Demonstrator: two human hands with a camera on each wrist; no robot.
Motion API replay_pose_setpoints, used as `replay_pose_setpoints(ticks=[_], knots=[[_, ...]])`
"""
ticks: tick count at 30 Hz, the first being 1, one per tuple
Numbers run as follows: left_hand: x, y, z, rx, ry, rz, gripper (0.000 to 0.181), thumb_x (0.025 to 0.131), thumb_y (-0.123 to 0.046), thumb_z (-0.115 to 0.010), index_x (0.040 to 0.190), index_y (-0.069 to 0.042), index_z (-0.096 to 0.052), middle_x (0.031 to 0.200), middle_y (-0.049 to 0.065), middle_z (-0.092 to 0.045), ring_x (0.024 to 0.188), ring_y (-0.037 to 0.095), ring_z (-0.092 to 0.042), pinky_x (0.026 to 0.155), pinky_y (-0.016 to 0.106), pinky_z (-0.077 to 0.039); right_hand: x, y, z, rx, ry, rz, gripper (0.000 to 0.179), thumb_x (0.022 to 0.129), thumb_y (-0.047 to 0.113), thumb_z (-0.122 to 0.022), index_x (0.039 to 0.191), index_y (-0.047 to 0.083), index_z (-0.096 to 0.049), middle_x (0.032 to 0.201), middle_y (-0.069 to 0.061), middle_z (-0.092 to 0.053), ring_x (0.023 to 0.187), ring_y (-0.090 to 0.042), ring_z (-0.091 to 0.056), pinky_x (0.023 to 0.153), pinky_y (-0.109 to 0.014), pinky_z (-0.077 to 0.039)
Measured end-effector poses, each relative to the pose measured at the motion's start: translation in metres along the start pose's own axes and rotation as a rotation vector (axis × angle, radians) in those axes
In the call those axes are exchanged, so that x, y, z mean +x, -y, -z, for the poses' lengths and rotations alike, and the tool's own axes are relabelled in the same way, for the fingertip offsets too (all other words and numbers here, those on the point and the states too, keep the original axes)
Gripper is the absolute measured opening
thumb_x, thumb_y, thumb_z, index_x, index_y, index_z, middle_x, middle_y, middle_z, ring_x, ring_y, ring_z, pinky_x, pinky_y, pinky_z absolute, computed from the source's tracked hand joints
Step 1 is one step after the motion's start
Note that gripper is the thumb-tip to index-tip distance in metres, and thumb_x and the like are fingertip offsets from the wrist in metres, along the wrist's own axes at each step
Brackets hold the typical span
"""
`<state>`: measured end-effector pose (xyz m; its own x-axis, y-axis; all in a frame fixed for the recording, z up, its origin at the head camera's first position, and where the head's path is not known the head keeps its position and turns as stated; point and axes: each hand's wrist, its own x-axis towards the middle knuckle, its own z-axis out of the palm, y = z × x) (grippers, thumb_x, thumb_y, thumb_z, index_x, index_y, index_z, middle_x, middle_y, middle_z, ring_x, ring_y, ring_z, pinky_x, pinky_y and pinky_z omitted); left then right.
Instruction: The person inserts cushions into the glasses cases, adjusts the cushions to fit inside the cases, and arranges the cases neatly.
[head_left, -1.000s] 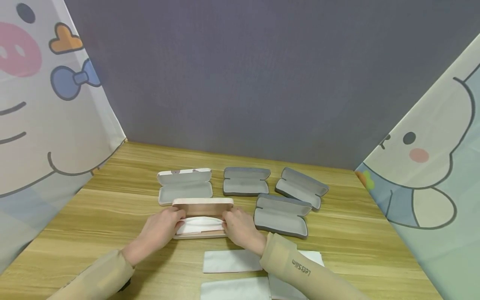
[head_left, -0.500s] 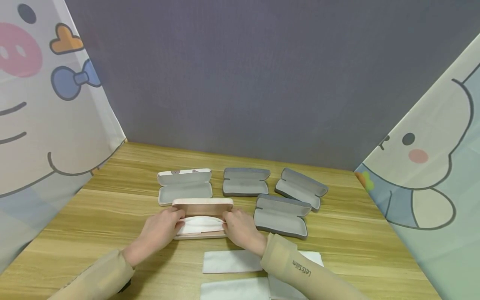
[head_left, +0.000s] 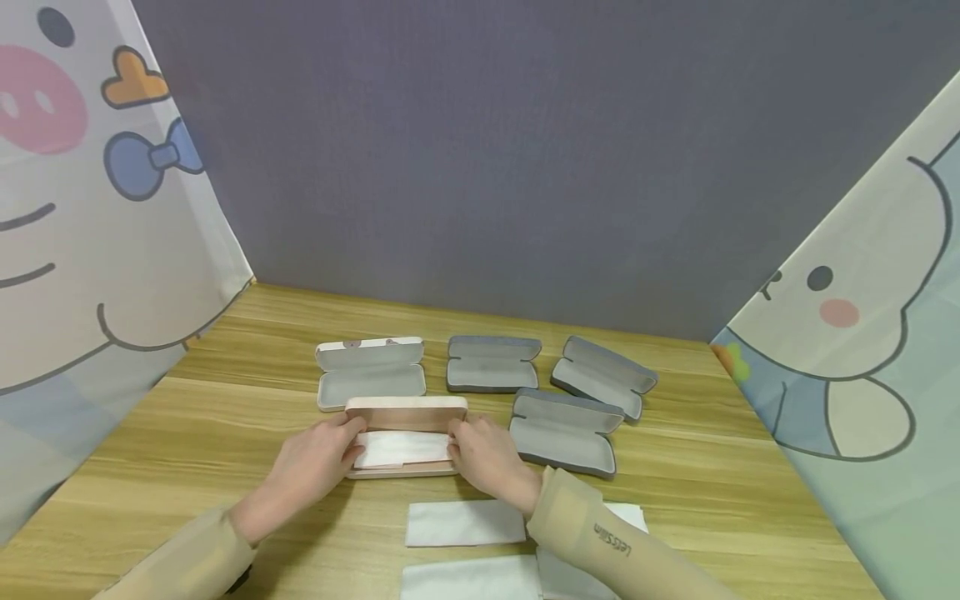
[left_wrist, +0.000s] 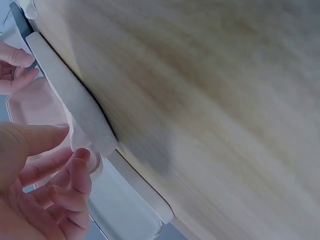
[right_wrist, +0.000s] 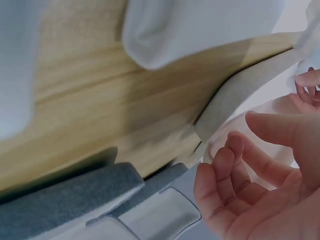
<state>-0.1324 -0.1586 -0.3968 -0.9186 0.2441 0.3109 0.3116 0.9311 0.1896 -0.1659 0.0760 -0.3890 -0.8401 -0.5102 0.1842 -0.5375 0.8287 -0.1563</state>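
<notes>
1. Wall (head_left: pixel 480 150): plain grey, across the back.
2. Left sheet (head_left: pixel 75 217) and right sheet (head_left: pixel 900 275): cartoon prints, one each side. Pink snout and blue bow on the left, pale figure with pink cheek on the right.
3. Table (head_left: pixel 180 442): wood grain, carries everything below.
4. Right sleeve (head_left: pixel 637 546), left sleeve (head_left: pixel 187 558): beige, come in from the near edge. Dark lettering on the right one.
5. Pink case (head_left: pixel 405 417): on the table, lid tipped up, between both hands, just in front of the white case (head_left: pixel 371 383).
6. Dark cases (head_left: pixel 564 437): three, lids up, grey linings. Two in the back row, the right-hand one of those turned at an angle; third nearer, just right of the right hand (head_left: pixel 491 461).
7. White case: lid up, back row left, small print on lid.
8. Left hand (head_left: pixel 311 460): at pink case's left end. Thumb and fingers curved, cloth (head_left: pixel 397 448) end beside the tips; can't tell if pinched.
9. Right hand: at the right end. Thumb and fingertips apart, relaxed.
10. Loose cloths (head_left: pixel 465 523): white, flat, near side, partly under right sleeve.
11. Cloth: white, folded, lies lengthwise inside pink case's base.
</notes>
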Motion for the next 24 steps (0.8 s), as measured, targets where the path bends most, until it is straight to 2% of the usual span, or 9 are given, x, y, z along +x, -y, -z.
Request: replay_pose_setpoints(ticks=[5,10,16,19,24], knots=[[-0.001,0.002,0.004,-0.014,-0.017,0.0,0.019,0.076,-0.008,-0.078,0.09,-0.012,-0.065,0.067,-0.006,-0.053,0.053,0.005,-0.041,0.041,0.016,-0.029,-0.001,-0.002,0.006,0.005,-0.013,0.009,0.013,0.085,0.012,-0.07,0.075,0.011,-0.063,0.067,0.0,-0.061,0.059,-0.008,-0.052,0.047,-0.019,-0.035],[0.0,0.004,0.011,-0.047,-0.011,0.016,0.013,0.081,-0.012,-0.074,0.09,-0.013,-0.065,0.069,-0.003,-0.06,0.052,0.005,-0.043,0.039,0.014,-0.028,-0.003,-0.004,0.013,0.032,0.001,-0.014,0.019,0.087,0.015,-0.068,0.073,0.013,-0.057,0.064,0.003,-0.052,0.056,-0.006,-0.043,0.044,-0.019,-0.032],[0.001,0.008,0.019,-0.129,-0.006,0.053,0.015,0.082,-0.016,-0.074,0.096,-0.012,-0.069,0.076,0.003,-0.065,0.045,0.004,-0.036,0.037,0.015,-0.026,-0.003,-0.008,0.018,0.094,0.037,-0.073,0.015,0.092,0.019,-0.063,0.08,0.012,-0.062,0.066,0.003,-0.05,0.053,-0.006,-0.039,0.043,-0.018,-0.032],[0.002,0.01,0.022,-0.183,0.003,0.095,0.017,0.083,-0.019,-0.073,0.096,-0.009,-0.069,0.079,0.005,-0.065,0.044,0.004,-0.035,0.037,0.016,-0.026,-0.003,-0.009,0.02,0.123,0.044,-0.096,0.017,0.094,0.022,-0.061,0.084,0.009,-0.066,0.071,0.0,-0.055,0.055,-0.007,-0.041,0.044,-0.019,-0.034],[0.003,0.013,0.025,-0.285,0.045,0.19,0.028,0.083,-0.029,-0.072,0.097,-0.005,-0.068,0.083,0.006,-0.067,0.054,0.007,-0.049,0.042,0.021,-0.036,-0.003,-0.012,0.02,0.18,0.041,-0.113,0.03,0.095,0.027,-0.06,0.099,-0.001,-0.067,0.08,-0.009,-0.064,0.052,-0.007,-0.042,0.044,-0.019,-0.036]])
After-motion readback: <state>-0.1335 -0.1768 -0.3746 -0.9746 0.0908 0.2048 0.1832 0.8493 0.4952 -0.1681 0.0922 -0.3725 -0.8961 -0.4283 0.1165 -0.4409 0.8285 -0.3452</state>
